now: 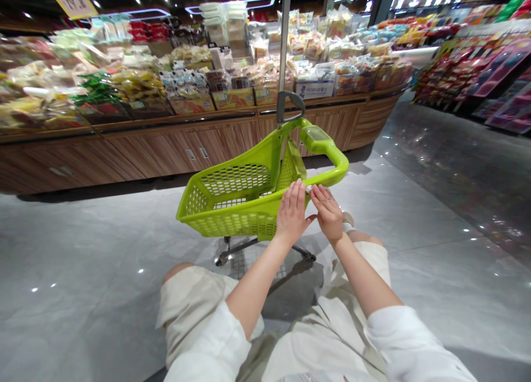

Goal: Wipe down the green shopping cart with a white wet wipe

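Two hands on one cart: my left hand [292, 213] and my right hand [327, 215], held just beside each other on the near rim [249, 225] of a lime-green plastic shopping cart [234, 197]. Left fingers [295, 191]: together, pointing up and laid against the rim. Right fingers [320, 195]: slightly apart, curved in toward the left hand. Whether either hand is clamped on the rim I cannot tell. One small pale object [309, 189], too small to identify, sits at the rim between the two sets of fingertips, touching or nearly touching both. Cart location: directly in front of me, on the floor between my legs and the counter, its perforated basket tilted toward me. Also on the cart: one curved lime-green handle [327, 150] at the far end, one upright metal pole [284, 50] with a grey loop fitting [288, 106], and one dark metal wheeled frame [265, 248] below the basket. On my person: two white sleeves [211, 343] and beige shorts [194, 310]. Surroundings: one long wood-panelled display counter [207, 144] stacked with packaged baked goods [186, 67], one yellow price sign [72, 0] overhead, racks of pink-and-red packaged goods [489, 78] to the right, and a polished grey floor [83, 249] underfoot.
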Demonstrator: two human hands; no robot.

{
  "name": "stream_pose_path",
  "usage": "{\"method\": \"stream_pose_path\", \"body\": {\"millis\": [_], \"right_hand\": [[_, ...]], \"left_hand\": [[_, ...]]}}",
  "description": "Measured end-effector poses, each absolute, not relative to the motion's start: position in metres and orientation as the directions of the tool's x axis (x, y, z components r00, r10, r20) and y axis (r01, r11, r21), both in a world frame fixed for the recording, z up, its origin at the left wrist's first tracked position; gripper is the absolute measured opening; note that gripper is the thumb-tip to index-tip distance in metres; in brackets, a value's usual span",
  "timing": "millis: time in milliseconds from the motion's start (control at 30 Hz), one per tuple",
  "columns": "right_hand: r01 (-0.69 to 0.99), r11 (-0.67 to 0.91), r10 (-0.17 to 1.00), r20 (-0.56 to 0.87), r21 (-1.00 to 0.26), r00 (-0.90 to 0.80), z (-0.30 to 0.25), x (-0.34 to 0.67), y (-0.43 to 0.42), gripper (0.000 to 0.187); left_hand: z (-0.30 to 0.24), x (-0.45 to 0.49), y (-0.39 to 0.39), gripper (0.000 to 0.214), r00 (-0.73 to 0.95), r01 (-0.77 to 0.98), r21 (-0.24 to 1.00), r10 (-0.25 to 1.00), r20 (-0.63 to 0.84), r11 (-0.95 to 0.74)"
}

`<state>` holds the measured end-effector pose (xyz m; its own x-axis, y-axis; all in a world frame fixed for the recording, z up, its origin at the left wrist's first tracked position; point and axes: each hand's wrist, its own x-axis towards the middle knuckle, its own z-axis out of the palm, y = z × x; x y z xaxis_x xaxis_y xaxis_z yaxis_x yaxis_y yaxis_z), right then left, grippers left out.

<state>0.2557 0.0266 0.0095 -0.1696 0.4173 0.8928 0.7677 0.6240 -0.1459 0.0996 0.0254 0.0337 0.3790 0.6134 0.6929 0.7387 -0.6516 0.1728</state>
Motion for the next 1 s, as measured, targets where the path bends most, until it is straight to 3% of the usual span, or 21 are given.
{"method": "stream_pose_path", "body": {"millis": [100,300,567,800,867,1000], "right_hand": [[0.784,0.604,0.443,0.878,-0.144,-0.180,0.017,0.267,0.026,0.050],[0.798,0.512,0.311,0.934,-0.318,0.173,0.035,0.274,0.033,0.057],[0.782,0.587,0.440,0.894,-0.211,-0.089,0.003,0.252,0.022,0.053],[0.787,0.507,0.264,0.933,-0.351,0.246,0.032,0.270,0.039,0.053],[0.779,0.520,0.297,0.929,-0.351,0.221,0.024,0.261,0.037,0.054],[0.762,0.606,0.396,0.917,-0.227,-0.042,0.001,0.249,0.025,0.054]], "left_hand": [[0.033,0.098,0.027,0.101,0.386,0.736,0.155,0.597,0.703,-0.659],[0.034,0.101,0.026,0.116,0.379,0.737,0.170,0.608,0.698,-0.655],[0.034,0.099,0.025,0.111,0.376,0.739,0.175,0.613,0.695,-0.651],[0.034,0.101,0.025,0.118,0.374,0.740,0.178,0.616,0.694,-0.649],[0.035,0.101,0.025,0.120,0.371,0.735,0.188,0.619,0.693,-0.652],[0.036,0.100,0.025,0.120,0.379,0.725,0.193,0.616,0.690,-0.662]]}}
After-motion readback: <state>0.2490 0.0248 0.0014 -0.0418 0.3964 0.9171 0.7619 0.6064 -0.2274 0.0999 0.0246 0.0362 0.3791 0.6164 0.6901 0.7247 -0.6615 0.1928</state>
